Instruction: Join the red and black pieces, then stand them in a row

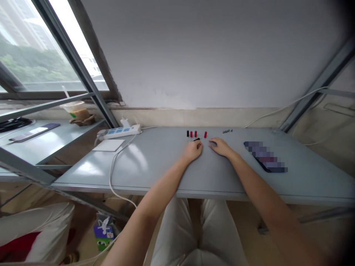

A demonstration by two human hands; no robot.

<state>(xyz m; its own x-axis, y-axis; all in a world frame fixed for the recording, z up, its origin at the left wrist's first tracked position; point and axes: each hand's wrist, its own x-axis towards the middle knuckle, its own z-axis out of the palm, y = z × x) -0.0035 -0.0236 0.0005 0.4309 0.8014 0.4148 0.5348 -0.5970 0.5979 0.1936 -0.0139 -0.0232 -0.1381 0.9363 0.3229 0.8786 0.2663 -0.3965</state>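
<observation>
My left hand (193, 149) is closed on a small black piece (196, 139), just in front of a row of small upright cylinders. In that row stand a black cylinder (188, 133), a red one (191, 134) and another red one (195, 133). A third red cylinder (205, 135) stands apart to the right, between and beyond my hands. My right hand (219, 146) rests on the grey table with its fingers curved and apart, and nothing shows between them. Several small dark metal pieces (227, 131) lie behind it near the wall.
On the right of the table (166, 181) lies a phone-like object (264, 157), partly pixelated. A white power strip (119, 132), a white flat square (108, 145) and a cable (111, 166) are at the left. A cup (79, 110) stands on the side shelf; another person's leg (52, 229) is lower left.
</observation>
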